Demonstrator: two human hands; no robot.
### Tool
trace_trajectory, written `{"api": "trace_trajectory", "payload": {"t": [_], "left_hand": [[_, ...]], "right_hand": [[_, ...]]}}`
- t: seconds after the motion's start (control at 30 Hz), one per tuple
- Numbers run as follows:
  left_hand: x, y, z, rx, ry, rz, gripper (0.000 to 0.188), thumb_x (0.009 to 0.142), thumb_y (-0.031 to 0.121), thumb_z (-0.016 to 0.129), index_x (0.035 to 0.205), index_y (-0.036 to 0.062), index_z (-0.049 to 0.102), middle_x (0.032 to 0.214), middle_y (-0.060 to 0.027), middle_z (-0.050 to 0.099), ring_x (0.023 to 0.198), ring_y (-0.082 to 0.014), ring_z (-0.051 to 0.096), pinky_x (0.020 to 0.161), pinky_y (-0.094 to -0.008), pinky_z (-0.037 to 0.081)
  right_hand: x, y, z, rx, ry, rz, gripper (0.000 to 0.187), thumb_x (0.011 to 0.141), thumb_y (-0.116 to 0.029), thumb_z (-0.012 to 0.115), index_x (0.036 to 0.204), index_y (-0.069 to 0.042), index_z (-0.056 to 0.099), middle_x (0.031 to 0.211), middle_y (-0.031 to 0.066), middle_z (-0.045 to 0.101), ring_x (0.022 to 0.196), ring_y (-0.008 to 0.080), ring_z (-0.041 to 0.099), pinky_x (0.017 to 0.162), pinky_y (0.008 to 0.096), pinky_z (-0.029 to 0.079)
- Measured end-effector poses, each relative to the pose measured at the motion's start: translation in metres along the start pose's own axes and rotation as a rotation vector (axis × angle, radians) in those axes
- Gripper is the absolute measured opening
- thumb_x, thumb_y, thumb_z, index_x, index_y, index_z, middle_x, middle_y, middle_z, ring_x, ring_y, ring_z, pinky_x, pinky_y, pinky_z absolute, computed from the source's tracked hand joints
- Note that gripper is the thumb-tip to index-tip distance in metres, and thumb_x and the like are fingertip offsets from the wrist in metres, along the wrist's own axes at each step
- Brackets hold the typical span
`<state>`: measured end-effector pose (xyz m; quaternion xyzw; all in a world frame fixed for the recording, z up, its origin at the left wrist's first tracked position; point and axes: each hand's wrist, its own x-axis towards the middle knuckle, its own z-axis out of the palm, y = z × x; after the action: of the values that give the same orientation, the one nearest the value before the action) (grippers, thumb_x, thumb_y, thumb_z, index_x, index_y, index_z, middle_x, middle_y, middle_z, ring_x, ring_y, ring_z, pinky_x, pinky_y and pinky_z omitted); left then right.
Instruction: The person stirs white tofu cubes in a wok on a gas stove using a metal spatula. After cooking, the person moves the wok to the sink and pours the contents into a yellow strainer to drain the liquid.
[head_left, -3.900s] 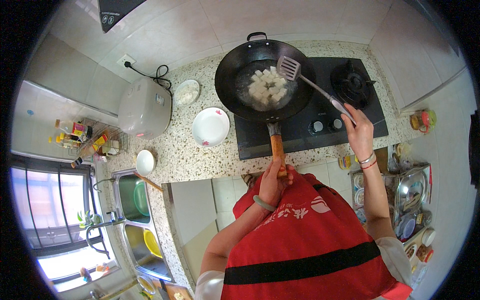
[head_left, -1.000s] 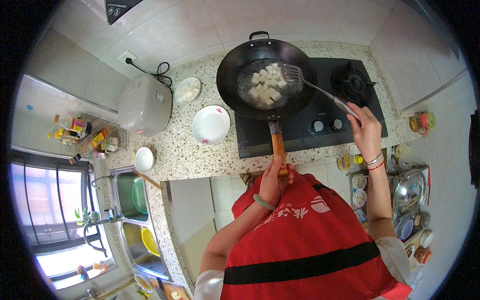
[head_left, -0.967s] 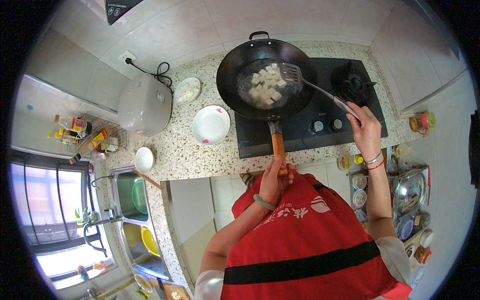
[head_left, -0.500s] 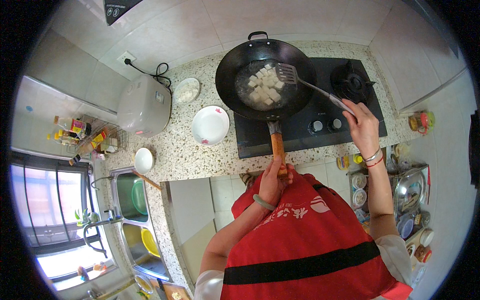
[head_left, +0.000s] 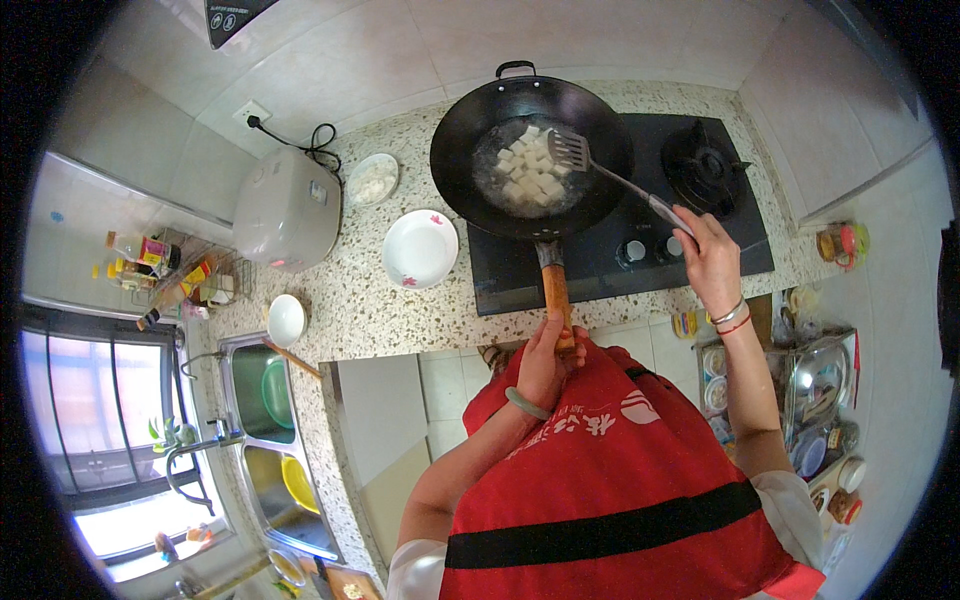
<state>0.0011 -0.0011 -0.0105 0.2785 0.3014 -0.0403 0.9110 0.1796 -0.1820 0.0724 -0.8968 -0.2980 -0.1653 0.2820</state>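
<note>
My left hand (head_left: 553, 357) is wrapped round the wooden handle (head_left: 556, 290) of a black wok (head_left: 460, 150). In the wok, white tofu cubes (head_left: 532, 180) lie in shallow, cloudy liquid. My right hand (head_left: 712, 262) grips the grey handle of a slotted metal spatula (head_left: 570, 151). The spatula's head is over the right side of the tofu; whether it touches the cubes I cannot tell. The wok sits on the left part of a black gas stove (head_left: 500, 285).
A white plate (head_left: 420, 249), a dish of white food (head_left: 374, 179) and a rice cooker (head_left: 288, 210) stand left of the wok. Farther left are a white bowl (head_left: 287, 320), a double sink (head_left: 236, 385) and a bottle rack (head_left: 230, 262). A bare burner (head_left: 705, 165) lies to the right.
My right hand has come slightly nearer and left, with the spatula head shifting a little left and down over the tofu. The left hand and wok stay in place.
</note>
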Motion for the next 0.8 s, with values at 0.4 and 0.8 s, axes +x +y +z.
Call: {"api": "trace_trajectory", "payload": {"t": [0.4,0.8], "left_hand": [[-0.002,0.001,0.001,0.027,0.006,-0.002,0.031,0.095,0.037,0.049,0.102,0.0076,0.046,0.088,-0.0102,0.060,0.067,-0.0159,0.054,0.058,-0.0286,0.046],[0.000,-0.002,-0.002,0.038,0.005,-0.009,0.045,0.096,0.039,0.047,0.128,0.0061,0.047,0.090,-0.0078,0.059,0.069,-0.0154,0.053,0.061,-0.0298,0.045]], "right_hand": [[-0.009,0.004,0.007,-0.026,-0.017,0.004,0.028,0.084,-0.006,0.061,0.111,-0.007,0.061,0.079,0.0130,0.056,0.063,0.0318,0.059,0.054,0.0381,0.048],[-0.011,0.011,0.010,0.115,-0.049,0.068,0.025,0.081,-0.007,0.064,0.106,-0.003,0.064,0.090,0.0182,0.065,0.077,0.0350,0.063,0.067,0.0374,0.051]]}}
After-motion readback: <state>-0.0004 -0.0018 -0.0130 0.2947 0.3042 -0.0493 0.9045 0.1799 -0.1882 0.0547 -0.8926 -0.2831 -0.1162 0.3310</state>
